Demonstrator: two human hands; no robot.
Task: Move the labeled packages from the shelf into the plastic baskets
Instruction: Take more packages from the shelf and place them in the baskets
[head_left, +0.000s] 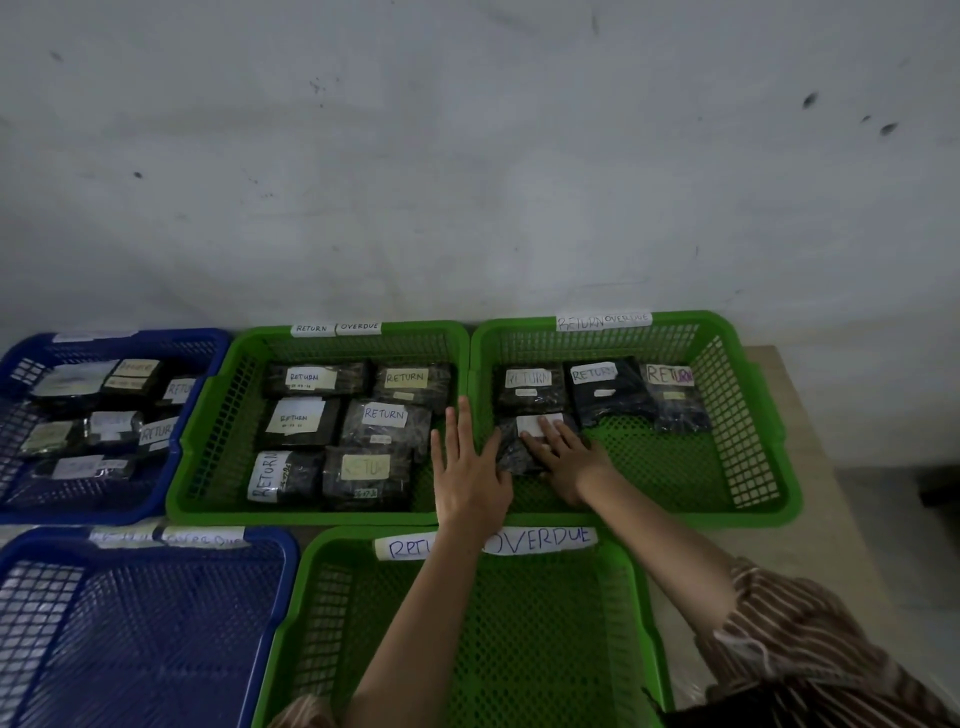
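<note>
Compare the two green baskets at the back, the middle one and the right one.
The middle green basket holds six dark packages that cover most of its floor; the right green basket holds four, with its near half bare mesh. No hand reaches into the middle basket, while the right hand presses a package in the right basket and the left hand lies across the rims between them. Both carry RETURN and OVERDUE labels on the back rim.

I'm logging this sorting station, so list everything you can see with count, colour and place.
Green baskets: three, two at the back, one front centre.
Blue baskets: two, far left, back and front.
Labelled packages: dark, six in the middle green basket, four in the right one, several in the back blue one.
Wall: grey, behind.
Left hand: flat, at the dividing rims.
Right hand: flat on a package.
</note>
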